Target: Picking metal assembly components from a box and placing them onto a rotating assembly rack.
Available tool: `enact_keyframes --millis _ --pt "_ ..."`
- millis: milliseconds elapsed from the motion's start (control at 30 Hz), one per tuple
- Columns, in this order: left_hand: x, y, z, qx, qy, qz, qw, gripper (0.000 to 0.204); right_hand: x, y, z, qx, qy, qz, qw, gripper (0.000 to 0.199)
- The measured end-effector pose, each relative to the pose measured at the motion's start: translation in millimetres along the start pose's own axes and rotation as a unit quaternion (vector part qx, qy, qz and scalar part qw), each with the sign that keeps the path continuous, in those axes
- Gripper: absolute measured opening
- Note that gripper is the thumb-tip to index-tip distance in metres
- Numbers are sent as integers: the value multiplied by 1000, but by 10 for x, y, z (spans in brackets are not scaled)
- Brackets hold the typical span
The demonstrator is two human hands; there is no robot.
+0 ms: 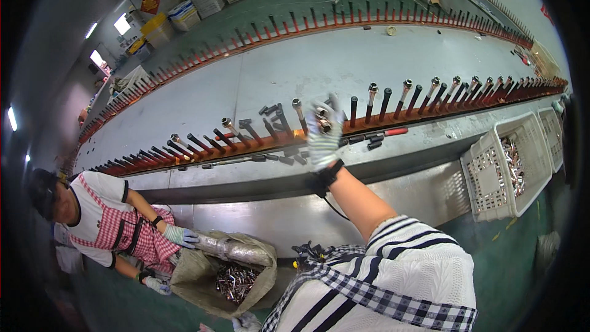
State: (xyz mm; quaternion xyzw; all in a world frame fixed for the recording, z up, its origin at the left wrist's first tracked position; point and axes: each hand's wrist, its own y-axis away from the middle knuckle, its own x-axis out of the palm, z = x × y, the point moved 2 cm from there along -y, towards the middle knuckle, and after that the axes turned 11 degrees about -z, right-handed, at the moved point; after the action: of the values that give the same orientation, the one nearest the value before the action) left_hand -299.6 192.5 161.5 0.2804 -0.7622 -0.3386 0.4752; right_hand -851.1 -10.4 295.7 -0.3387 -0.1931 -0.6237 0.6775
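My right hand (pixel 326 130), in a striped work glove with a black band at the wrist, reaches over the near row of upright pegs. Its fingers are curled around shiny metal fittings (pixel 324 124) at a peg's top; the fingers partly hide them. Beside it, a dark peg (pixel 353 110) stands bare on one side, and a peg capped with a shiny metal fitting (pixel 297 108) on the other. Only part of my left hand (pixel 247 322), also gloved, shows at the lower edge, low beside my body; its fingers are not clear.
Loose black sleeves (pixel 287 160) lie along the bench ledge near a red rod (pixel 396 131). A white crate (pixel 472 188) of metal parts stands at right. At left, a co-worker (pixel 117 221) in a checked apron sits by a sack (pixel 203 289) holding metal parts.
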Motion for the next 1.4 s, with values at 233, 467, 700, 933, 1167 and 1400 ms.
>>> enact_keyframes --millis 233,467,700,933,1167,1400 --pt "-62 49 -23 -336 -10 120 934 16 -149 -443 -630 -48 135 191 971 29" --pt "194 229 218 -45 -58 -35 997 21 -463 -592 -164 -60 57 75 994 36" --pt "-205 -49 30 46 -63 -54 996 19 -855 -821 -800 52 69 111 990 24" --pt "-158 -363 -133 161 1 7 987 13 -174 -552 -483 31 -62 185 980 33" --pt "-138 -274 -95 204 72 -86 972 20 485 1427 24 428 -217 310 820 48" --pt "-30 -165 -10 209 62 -88 972 27 -39 3017 -69 54 83 911 401 64"
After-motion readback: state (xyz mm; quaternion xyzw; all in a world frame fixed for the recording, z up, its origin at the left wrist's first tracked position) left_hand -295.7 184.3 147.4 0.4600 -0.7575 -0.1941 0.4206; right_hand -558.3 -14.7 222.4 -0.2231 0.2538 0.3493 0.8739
